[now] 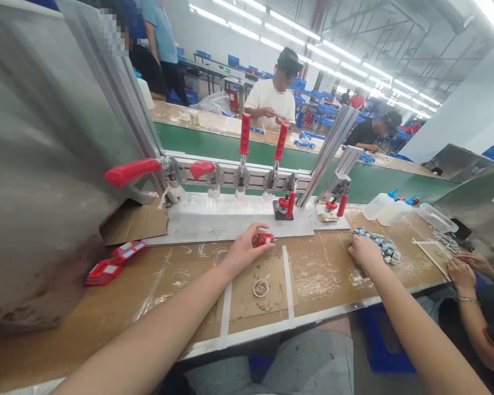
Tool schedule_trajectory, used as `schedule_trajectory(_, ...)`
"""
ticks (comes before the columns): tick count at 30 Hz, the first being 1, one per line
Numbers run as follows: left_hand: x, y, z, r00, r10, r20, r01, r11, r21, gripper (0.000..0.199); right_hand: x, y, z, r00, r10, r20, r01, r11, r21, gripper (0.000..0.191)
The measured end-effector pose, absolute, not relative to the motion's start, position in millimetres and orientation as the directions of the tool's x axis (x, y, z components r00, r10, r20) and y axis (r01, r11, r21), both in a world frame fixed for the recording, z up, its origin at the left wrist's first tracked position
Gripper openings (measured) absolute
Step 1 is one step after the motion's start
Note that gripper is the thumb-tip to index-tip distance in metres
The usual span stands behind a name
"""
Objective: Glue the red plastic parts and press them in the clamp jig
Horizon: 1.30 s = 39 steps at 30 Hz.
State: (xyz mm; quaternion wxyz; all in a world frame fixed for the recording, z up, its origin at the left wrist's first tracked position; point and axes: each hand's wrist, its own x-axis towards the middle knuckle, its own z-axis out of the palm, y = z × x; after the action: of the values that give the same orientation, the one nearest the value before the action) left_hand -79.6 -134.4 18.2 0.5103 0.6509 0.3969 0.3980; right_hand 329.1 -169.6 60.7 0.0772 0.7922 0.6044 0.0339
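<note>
My left hand (247, 248) is closed around a small red and grey plastic piece (265, 238), just in front of the clamp base plate. At the left edge of a pile of small blue, white and yellowish parts (385, 247) is my right hand (365, 251). Its fingers are curled down at the pile, and whatever they grip is hidden. Between my arms a small round dish (260, 288) with dark contents and a thin stick sits on a taped cardboard sheet (247, 308). More red and grey plastic pieces (104, 271) lie at the left.
Red-handled toggle clamps (241, 174) line a metal rail behind my left hand; another clamp (332, 204) stands farther right. Folded cardboard (138, 222) lies left. Bottles (376, 207) and a clear tray (438, 218) stand right. A co-worker's hands (463, 269) work at the right; others sit opposite.
</note>
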Motion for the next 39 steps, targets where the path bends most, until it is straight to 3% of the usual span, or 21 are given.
schedule_trajectory(2, -79.9, -135.0, 17.2, 0.385, 0.913, 0.137, 0.105, -0.191, 0.976, 0.049, 322.9, -167.2, 63.4, 0.222, 0.973, -0.058, 0.972, -0.216, 0.097, 0.032)
schedule_trajectory(3, -79.9, -134.8, 16.2, 0.384, 0.912, 0.147, 0.111, -0.204, 0.973, 0.049, 317.5, -167.6, 63.0, 0.191, 0.979, -0.067, 0.981, -0.192, -0.014, 0.035)
schedule_trajectory(5, -80.2, -133.9, 13.5, 0.371, 0.914, 0.165, 0.129, -0.227, 0.965, 0.049, 300.4, -170.3, 58.8, 0.11, 0.988, -0.104, 0.894, -0.145, -0.424, 0.04)
schedule_trajectory(7, -80.9, -132.7, 11.2, 0.362, 0.915, 0.181, 0.142, -0.246, 0.959, 0.049, 275.1, -172.8, 51.6, 0.004, 0.99, -0.143, 0.544, -0.122, -0.83, 0.045)
schedule_trajectory(9, -82.2, -132.1, 10.1, 0.363, 0.911, 0.195, 0.15, -0.264, 0.953, 0.049, 244.0, -171.6, 45.3, -0.105, 0.982, -0.157, 0.203, -0.133, -0.97, 0.052)
schedule_trajectory(13, -84.9, -132.4, 10.9, 0.375, 0.903, 0.209, 0.173, -0.29, 0.941, 0.055, 180.4, -154.0, 44.9, -0.237, 0.967, -0.089, -0.071, -0.108, -0.992, 0.05)
schedule_trajectory(19, -86.1, -130.7, 9.6, 0.388, 0.896, 0.217, 0.164, -0.298, 0.94, 0.068, 132.3, -120.7, 35.4, -0.204, 0.974, 0.101, -0.181, 0.064, -0.981, 0.045)
schedule_trajectory(24, -85.1, -127.6, 8.3, 0.383, 0.9, 0.21, 0.178, -0.295, 0.939, 0.071, 141.9, -117.2, 15.9, -0.153, 0.954, 0.256, 0.126, 0.276, -0.953, 0.042)
schedule_trajectory(28, -83.6, -126.2, 9.2, 0.376, 0.902, 0.213, 0.222, -0.311, 0.924, 0.07, 148.4, -121.9, 23.3, -0.392, 0.818, 0.421, 0.396, 0.563, -0.725, 0.031)
schedule_trajectory(32, -81.9, -127.0, 10.4, 0.377, 0.902, 0.21, 0.297, -0.333, 0.895, 0.069, 144.6, -123.6, 29.5, -0.595, 0.634, 0.494, 0.381, 0.764, -0.521, 0.035)
schedule_trajectory(36, -81.7, -128.5, 12.1, 0.378, 0.905, 0.197, 0.333, -0.331, 0.883, 0.069, 141.7, -123.4, 23.1, -0.605, 0.631, 0.487, 0.405, 0.769, -0.494, 0.038)
schedule_trajectory(39, -80.6, -129.4, 12.2, 0.379, 0.912, 0.157, 0.228, -0.256, 0.939, 0.07, 141.1, -124.9, 22.0, -0.586, 0.65, 0.483, 0.426, 0.755, -0.498, 0.042)
